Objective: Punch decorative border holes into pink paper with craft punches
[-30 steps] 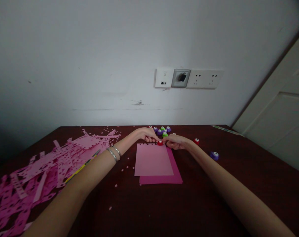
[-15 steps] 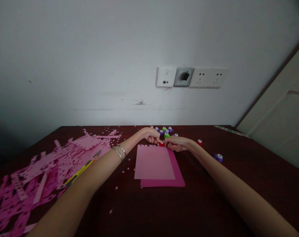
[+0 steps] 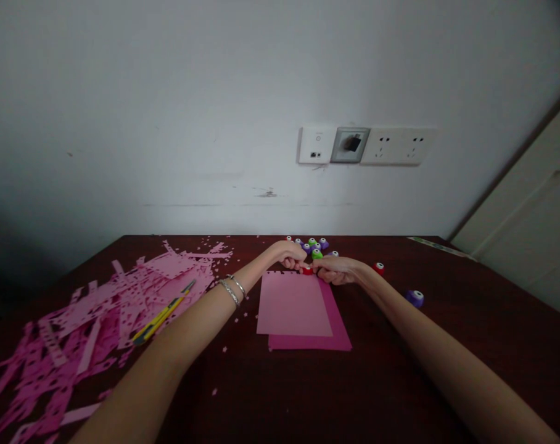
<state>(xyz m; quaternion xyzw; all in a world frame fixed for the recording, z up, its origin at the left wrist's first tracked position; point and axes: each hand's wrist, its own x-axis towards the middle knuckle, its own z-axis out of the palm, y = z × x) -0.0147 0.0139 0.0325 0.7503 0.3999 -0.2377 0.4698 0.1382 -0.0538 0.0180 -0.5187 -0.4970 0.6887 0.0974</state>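
A small red paper punch (image 3: 307, 271) sits at the far edge of a light pink sheet (image 3: 295, 305). My left hand (image 3: 290, 254), with bracelets at the wrist, has curled fingers against the punch's left side. From the right, my right hand (image 3: 336, 270) is closed with its fingertips on the same punch. A row of small punched holes runs along the sheet's top edge, left of the punch. Under the light sheet lies a darker pink sheet (image 3: 314, 343), showing at the right and near sides.
Several purple and green punches (image 3: 317, 253) cluster behind my hands. A red punch (image 3: 378, 267) and a purple punch (image 3: 415, 298) stand to the right. Punched pink paper strips (image 3: 92, 333) pile up on the left, with a yellow utility knife (image 3: 164, 313) on them. A wall rises behind the table.
The whole view has shifted slightly, so things appear a little further right. Both hands stay at the red punch, with no clear change in their hold.
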